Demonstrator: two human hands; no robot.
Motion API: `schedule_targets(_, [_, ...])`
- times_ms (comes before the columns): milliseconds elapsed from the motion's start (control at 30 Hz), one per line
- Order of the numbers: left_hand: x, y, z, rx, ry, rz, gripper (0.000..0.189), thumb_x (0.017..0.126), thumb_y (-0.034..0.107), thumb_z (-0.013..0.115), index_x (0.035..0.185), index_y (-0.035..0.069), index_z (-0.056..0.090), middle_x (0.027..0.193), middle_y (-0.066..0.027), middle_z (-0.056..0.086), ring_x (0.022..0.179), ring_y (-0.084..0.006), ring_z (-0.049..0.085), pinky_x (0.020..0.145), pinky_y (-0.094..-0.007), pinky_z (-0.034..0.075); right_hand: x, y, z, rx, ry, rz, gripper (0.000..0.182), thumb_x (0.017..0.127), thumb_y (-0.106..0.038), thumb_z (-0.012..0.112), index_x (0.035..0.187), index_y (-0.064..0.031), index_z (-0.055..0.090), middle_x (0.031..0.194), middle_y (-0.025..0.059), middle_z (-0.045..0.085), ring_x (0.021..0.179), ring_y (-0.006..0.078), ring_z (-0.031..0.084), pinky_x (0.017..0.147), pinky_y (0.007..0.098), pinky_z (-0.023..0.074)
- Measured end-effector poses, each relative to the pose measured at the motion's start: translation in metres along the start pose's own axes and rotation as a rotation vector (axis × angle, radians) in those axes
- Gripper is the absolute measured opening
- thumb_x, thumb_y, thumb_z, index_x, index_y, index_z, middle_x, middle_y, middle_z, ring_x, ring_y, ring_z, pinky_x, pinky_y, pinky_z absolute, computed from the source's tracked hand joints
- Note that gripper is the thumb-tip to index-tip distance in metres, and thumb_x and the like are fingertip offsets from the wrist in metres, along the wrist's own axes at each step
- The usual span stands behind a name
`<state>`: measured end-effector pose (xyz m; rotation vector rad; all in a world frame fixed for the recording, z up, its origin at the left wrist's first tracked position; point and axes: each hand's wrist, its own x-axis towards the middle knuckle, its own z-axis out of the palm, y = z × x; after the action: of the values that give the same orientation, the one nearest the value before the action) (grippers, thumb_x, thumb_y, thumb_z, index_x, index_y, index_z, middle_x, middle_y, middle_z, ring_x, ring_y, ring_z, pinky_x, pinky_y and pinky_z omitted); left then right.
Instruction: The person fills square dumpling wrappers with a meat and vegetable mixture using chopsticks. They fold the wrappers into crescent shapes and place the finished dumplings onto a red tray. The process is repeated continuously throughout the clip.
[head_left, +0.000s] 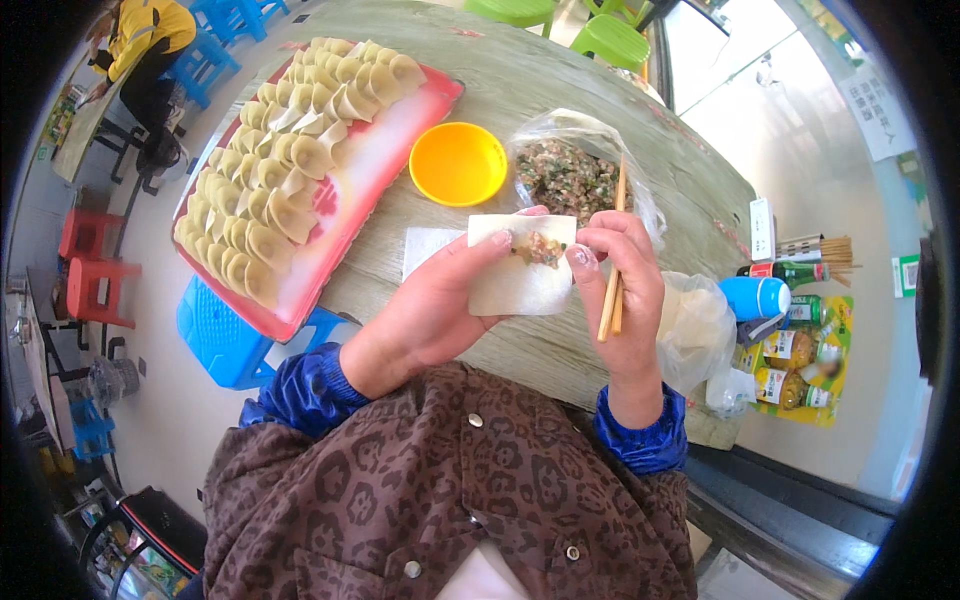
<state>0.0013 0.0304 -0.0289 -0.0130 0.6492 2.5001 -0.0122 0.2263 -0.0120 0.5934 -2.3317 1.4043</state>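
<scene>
A square dough wrapper rests across the fingers of my left hand, its thumb pressing on the upper left part. Near the wrapper's upper middle lies a small dab of minced meat filling. My right hand holds a pair of wooden chopsticks, tips pointing away from me, while its thumb and forefinger are at the wrapper's right edge. Flour whitens both thumbs. Just beyond the hands, a clear plastic bag holds more minced filling with green bits. Left of it stands a yellow bowl.
Rows of folded wontons fill much of a red-and-white tray at the left. A stack of wrappers lies partly behind my left hand. At the right are a plastic bag, a blue cup and bottles. A person sits far left.
</scene>
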Motion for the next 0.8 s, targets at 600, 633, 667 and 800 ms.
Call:
schedule_targets(600, [-0.008, -0.001, 0.0, 0.075, 0.131, 0.001, 0.05, 0.109, 0.026, 0.045, 0.146, -0.007, 0.042, 0.138, -0.0178, 0.059, 0.123, -0.0262, 0.061, 0.107, -0.0418, 0.048, -0.013, -0.013, 0.017, -0.319, -0.096, -0.414, 0.03, 0.07, 0.001, 0.079, 0.098, -0.0058, 0.073, 0.1, 0.0068, 0.064, 0.091, 0.0291, 0.058, 0.083, 0.0412, 0.0506])
schedule_targets(633, [-0.008, -0.001, 0.001, 0.11, 0.142, 0.005, 0.049, 0.109, 0.025, 0.046, 0.146, -0.007, 0.042, 0.137, -0.0177, 0.059, 0.122, -0.0261, 0.062, 0.106, -0.0413, 0.048, -0.013, -0.015, 0.017, -0.324, -0.103, -0.414, 0.029, 0.07, 0.001, 0.079, 0.098, -0.0057, 0.073, 0.1, 0.0069, 0.064, 0.091, 0.0293, 0.058, 0.083, 0.041, 0.0507])
schedule_targets(667, [-0.009, -0.001, 0.0, 0.11, 0.137, 0.002, 0.049, 0.108, 0.024, 0.047, 0.146, -0.007, 0.043, 0.136, -0.0174, 0.06, 0.122, -0.0258, 0.062, 0.106, -0.041, 0.048, -0.012, -0.017, 0.017, -0.329, -0.11, -0.414, 0.029, 0.07, 0.001, 0.078, 0.097, -0.0056, 0.073, 0.1, 0.0071, 0.064, 0.091, 0.0295, 0.058, 0.083, 0.0409, 0.0508])
schedule_targets(800, [-0.009, -0.001, -0.004, 0.11, 0.126, -0.016, 0.046, 0.108, 0.022, 0.049, 0.144, -0.006, 0.047, 0.133, -0.0164, 0.062, 0.12, -0.0249, 0.063, 0.105, -0.0404, 0.049, -0.012, -0.017, 0.017, -0.271, -0.121, -0.412, 0.029, 0.071, 0.001, 0.077, 0.098, -0.0056, 0.072, 0.1, 0.0079, 0.063, 0.091, 0.03, 0.058, 0.081, 0.0408, 0.0505])
